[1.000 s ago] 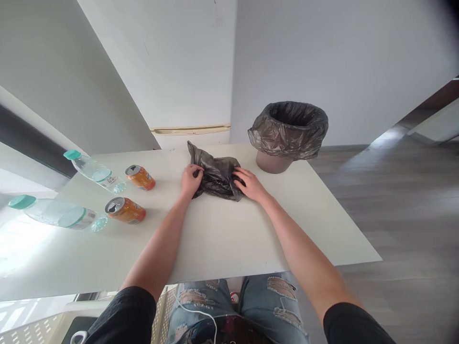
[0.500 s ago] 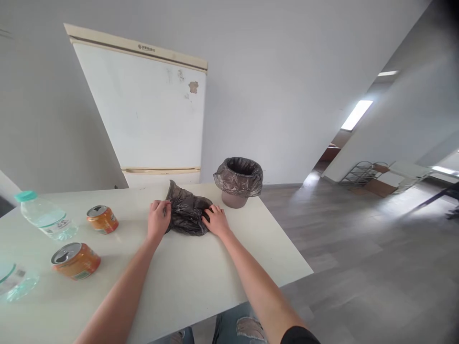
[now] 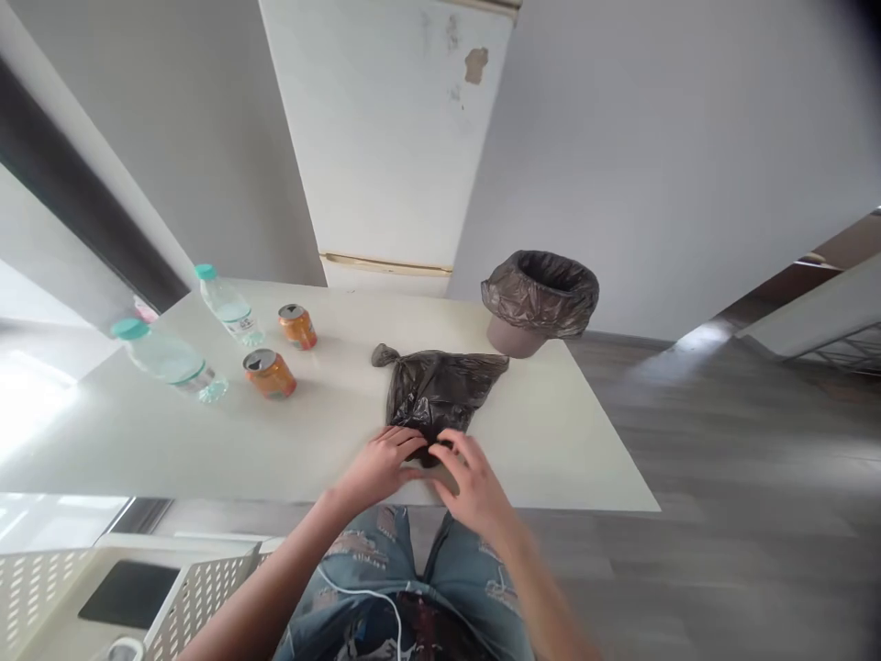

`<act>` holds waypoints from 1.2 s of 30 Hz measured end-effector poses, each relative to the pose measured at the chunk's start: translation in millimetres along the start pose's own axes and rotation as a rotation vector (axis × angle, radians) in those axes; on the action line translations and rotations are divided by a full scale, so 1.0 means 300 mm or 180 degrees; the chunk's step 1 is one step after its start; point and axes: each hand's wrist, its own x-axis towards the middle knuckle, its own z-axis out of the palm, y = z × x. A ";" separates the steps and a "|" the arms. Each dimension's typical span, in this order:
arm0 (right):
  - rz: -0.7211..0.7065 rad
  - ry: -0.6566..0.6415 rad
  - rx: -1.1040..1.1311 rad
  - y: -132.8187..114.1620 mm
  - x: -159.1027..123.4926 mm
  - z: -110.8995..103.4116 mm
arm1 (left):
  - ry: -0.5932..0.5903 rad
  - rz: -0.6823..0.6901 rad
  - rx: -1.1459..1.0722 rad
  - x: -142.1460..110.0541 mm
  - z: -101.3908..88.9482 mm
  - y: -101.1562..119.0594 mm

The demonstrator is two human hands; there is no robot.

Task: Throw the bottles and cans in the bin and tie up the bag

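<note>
A dark plastic garbage bag (image 3: 440,381) lies crumpled on the white table, with a small twisted knot of plastic sticking out at its far left corner. At the bag's near edge, the fingers of my left hand (image 3: 382,468) are curled onto the plastic. My right hand (image 3: 474,482) faces it from the other side, fingers and thumb bent around the same gathered edge. The two thumbs come close together near the table's front edge. Beyond the bag, to the right, stands a small bin (image 3: 515,338) lined with a similar dark bag (image 3: 540,298) folded over its rim.
On the left of the table (image 3: 330,386) stand two orange cans (image 3: 298,328) and two clear bottles (image 3: 172,360) with green caps. A white refrigerator (image 3: 385,138) is behind the table. Below left is a perforated white basket (image 3: 199,588) holding a dark flat object.
My hands have moved from the bag's two sides to its near edge, close together. The bag lies more spread out, its knotted corner now showing. The view has tilted downward.
</note>
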 end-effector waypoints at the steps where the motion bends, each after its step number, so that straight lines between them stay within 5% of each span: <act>1: -0.0016 0.0044 -0.0138 0.015 -0.004 -0.012 | -0.0019 -0.0028 0.0007 -0.012 -0.010 -0.001; 7: -0.0172 -0.0298 -0.0002 0.116 -0.014 0.023 | 0.0479 -0.0056 -0.0522 -0.053 -0.103 0.049; 14: 0.0694 0.0482 0.1272 0.069 -0.029 0.000 | 0.0400 -0.0013 -0.0719 -0.105 -0.124 0.018; 20: 0.1431 0.0827 0.1214 0.087 0.133 -0.047 | 0.0841 -0.0989 -0.0993 0.075 -0.105 -0.026; 26: 0.1802 0.0930 0.0494 0.180 0.244 0.043 | 0.1969 -0.0793 -0.0243 0.200 -0.115 0.016; 28: 0.1739 0.0923 0.0376 0.172 0.249 0.055 | 0.1743 -0.0271 0.0003 0.179 -0.094 0.049; 30: 0.1595 0.0879 0.0312 0.152 0.241 0.046 | 0.1117 0.0045 0.0169 0.154 -0.054 0.059; 33: 0.1354 0.1050 0.0289 0.140 0.196 0.005 | 0.0343 -0.0162 0.0426 0.131 0.026 0.009; 36: 0.1701 0.1809 -0.0023 0.180 0.110 -0.022 | 0.0055 -0.0356 0.0613 0.130 0.092 -0.064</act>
